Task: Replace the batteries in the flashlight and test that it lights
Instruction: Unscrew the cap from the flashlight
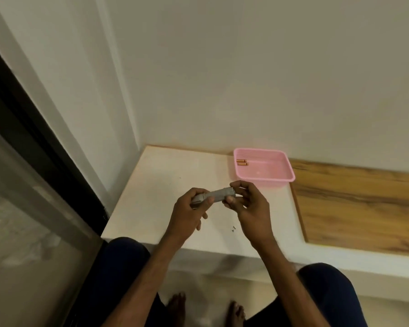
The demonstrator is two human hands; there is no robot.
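A grey flashlight (219, 195) is held level above the white table top (156, 185), just in front of me. My left hand (191, 210) wraps around its left end. My right hand (248, 204) pinches its right end between thumb and fingers; what lies under those fingertips is hidden. A pink tray (272, 175) sits at the back of the table near the wall. Two copper-coloured batteries (242, 162) lie side by side in the tray's far left corner.
The white table meets a wood-grain surface (354, 204) on the right and a wall behind. A dark-framed glass door (33, 185) runs along the left. Small dark specks (233, 228) lie on the table near my right wrist. My knees and bare feet are below the table edge.
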